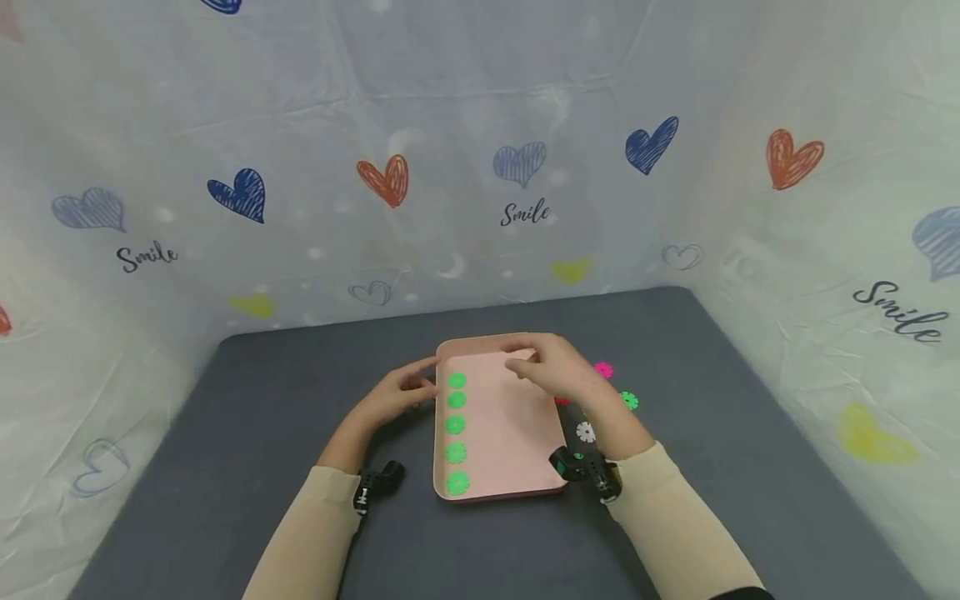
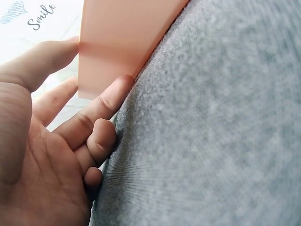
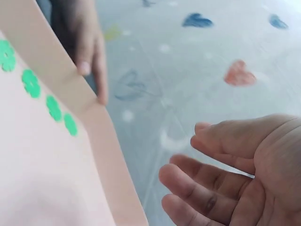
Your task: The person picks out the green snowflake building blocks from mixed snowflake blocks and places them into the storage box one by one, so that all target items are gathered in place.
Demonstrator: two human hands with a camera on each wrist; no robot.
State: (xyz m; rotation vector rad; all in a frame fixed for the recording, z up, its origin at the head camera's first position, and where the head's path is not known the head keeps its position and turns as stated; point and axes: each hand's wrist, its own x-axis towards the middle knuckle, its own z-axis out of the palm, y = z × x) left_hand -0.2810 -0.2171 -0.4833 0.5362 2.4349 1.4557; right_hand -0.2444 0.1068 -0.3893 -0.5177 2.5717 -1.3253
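A pink rectangular tray [image 1: 502, 442] lies on the dark cloth. Several green flower-shaped discs [image 1: 455, 425] form a column along its left side. My left hand [image 1: 393, 396] is at the tray's left edge; in the left wrist view its fingertips touch the outside of the tray wall [image 2: 113, 42], with the smaller fingers bent against the cloth. Over the tray's far right part hovers my right hand [image 1: 555, 364]. The right wrist view shows its fingers [image 3: 183, 181] loosely bent, thumb apart from them, with nothing held.
Right of the tray, partly hidden by the right arm, lie loose flower discs: a pink one [image 1: 603, 370], a green one [image 1: 629, 401], a white one [image 1: 586, 432] and a bit of red [image 1: 562, 402]. A heart-printed curtain [image 1: 450, 100] surrounds the grey-covered table [image 1: 285, 400].
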